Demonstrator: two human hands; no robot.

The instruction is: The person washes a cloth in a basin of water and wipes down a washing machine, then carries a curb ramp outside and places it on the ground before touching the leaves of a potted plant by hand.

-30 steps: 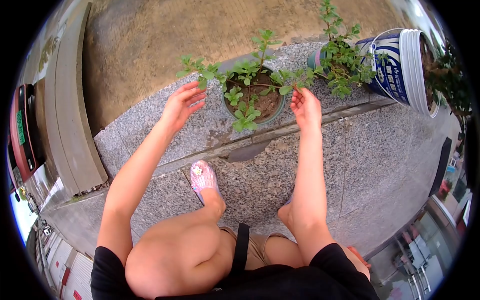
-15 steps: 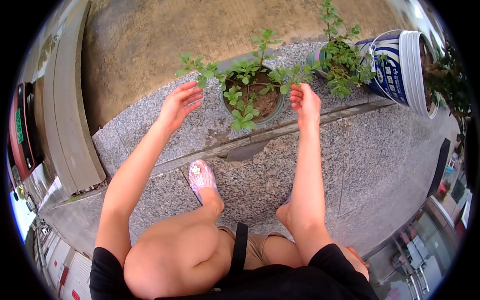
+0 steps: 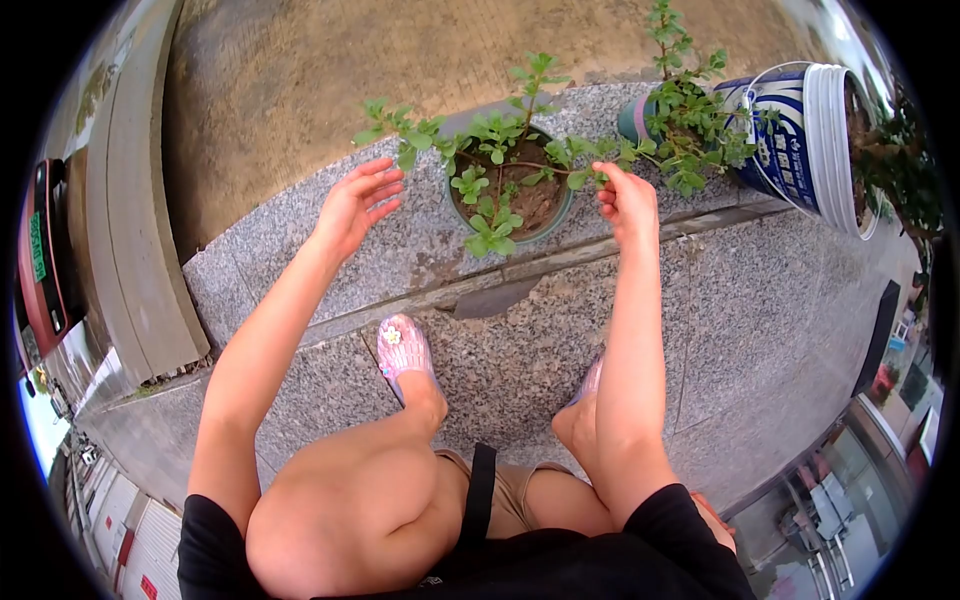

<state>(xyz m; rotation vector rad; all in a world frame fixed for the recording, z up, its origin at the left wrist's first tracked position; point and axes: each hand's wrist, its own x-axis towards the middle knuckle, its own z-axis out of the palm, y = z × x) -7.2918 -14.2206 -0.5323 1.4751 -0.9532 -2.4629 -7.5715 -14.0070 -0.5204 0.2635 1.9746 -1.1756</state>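
Observation:
A leafy green plant (image 3: 496, 135) with long, spreading stems grows from brown soil in a round green pot (image 3: 545, 232). My left hand (image 3: 358, 207) is beside the pot on the left, fingers apart and holding nothing, just below the leaves of the left shoot. On the other side, my right hand (image 3: 628, 202) has its fingers curled at the tip of the right shoot, pinching at its leaves. The exact contact there is partly hidden by the fingers.
Right of the pot stand another leafy plant (image 3: 690, 130) in a green-and-pink pot (image 3: 634, 120) and a blue-and-white bucket (image 3: 785, 140). The pots rest on a granite ledge (image 3: 290, 235) with a step edge. A red car (image 3: 45, 260) is far left.
My right hand has shifted slightly right, its index finger now stretched further toward the shoot. My left hand stays nearly in place.

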